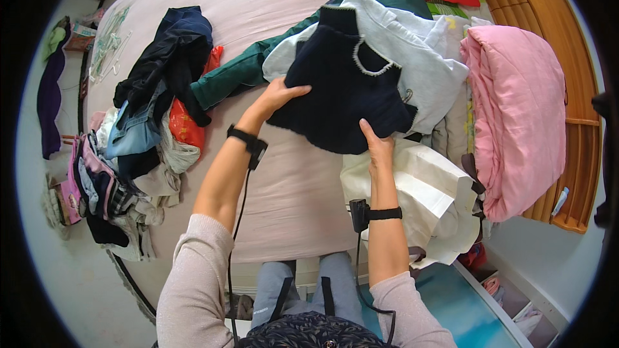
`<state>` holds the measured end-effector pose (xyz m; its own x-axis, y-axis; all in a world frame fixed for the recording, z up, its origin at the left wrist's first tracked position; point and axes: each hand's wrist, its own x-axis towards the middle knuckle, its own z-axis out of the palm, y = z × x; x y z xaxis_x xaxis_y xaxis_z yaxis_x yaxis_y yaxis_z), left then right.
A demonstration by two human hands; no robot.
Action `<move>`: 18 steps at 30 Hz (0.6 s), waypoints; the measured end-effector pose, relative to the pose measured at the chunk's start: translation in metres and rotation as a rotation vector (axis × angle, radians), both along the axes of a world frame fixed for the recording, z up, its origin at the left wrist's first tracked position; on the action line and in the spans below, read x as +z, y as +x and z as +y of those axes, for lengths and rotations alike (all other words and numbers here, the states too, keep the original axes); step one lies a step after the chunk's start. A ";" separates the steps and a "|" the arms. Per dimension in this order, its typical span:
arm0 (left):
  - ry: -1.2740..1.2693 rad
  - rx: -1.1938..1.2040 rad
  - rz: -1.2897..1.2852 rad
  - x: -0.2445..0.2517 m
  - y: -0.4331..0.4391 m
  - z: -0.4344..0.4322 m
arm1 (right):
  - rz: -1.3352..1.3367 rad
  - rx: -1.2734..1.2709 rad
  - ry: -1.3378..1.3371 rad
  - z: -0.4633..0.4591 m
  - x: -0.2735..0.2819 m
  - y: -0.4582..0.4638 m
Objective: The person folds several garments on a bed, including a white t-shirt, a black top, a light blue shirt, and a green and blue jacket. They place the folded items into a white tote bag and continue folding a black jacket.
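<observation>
A dark navy knit garment (333, 82) with white scalloped trim hangs between my two hands above the bed. My left hand (283, 96) grips its left edge, thumb on top. My right hand (377, 145) pinches the lower edge, thumb on top. Behind the garment lie a light grey hooded sweatshirt (406, 53) and a dark green garment (242, 67) with a long sleeve or leg stretched to the left. Below and to the right, near my right wrist, is a cream-white bag (416, 179).
Piled clothes (145, 125) lie on the bed's left side, with a red plastic bag (186, 125) among them and hangers (109, 48) behind. A folded pink quilt (517, 121) sits at right against the wooden headboard (575, 96). An open drawer (512, 295) is at lower right.
</observation>
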<state>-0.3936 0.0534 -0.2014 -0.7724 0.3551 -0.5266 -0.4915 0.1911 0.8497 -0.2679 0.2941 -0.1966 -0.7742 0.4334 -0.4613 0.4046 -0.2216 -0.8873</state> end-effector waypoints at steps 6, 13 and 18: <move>0.515 0.333 -0.536 0.036 0.113 -0.087 | 0.079 0.237 -0.500 -0.035 0.061 0.024; 0.867 0.511 -0.640 0.108 0.248 -0.137 | -0.044 0.446 -0.775 -0.077 0.127 0.100; 0.644 0.340 -0.512 0.172 0.305 -0.141 | -0.176 0.498 -0.833 -0.099 0.154 0.181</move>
